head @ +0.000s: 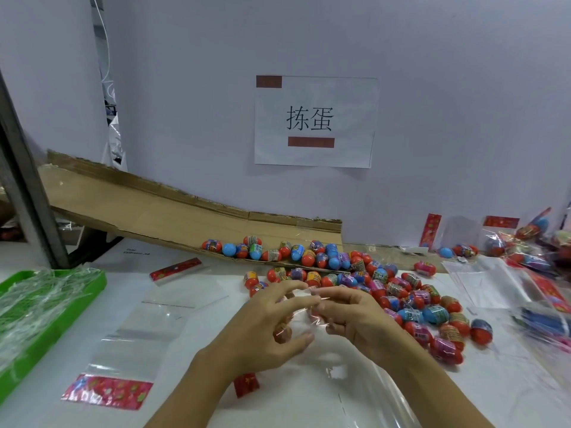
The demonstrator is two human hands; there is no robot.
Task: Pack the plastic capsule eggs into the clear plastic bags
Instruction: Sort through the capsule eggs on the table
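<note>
Both hands meet over the middle of the white table. My left hand and my right hand each pinch the top edge of a clear plastic bag, whose red printed header lies below my left wrist. An egg seems to show through the film between my hands, blurred. A large heap of red, blue and purple capsule eggs lies just behind and to the right of my hands. More eggs sit at the lower end of a sloping cardboard chute.
Flat empty bags with red headers lie to the left. A green tray of clear film scraps stands at the left edge. A stack of bags and filled bags crowd the right. A metal post rises at left.
</note>
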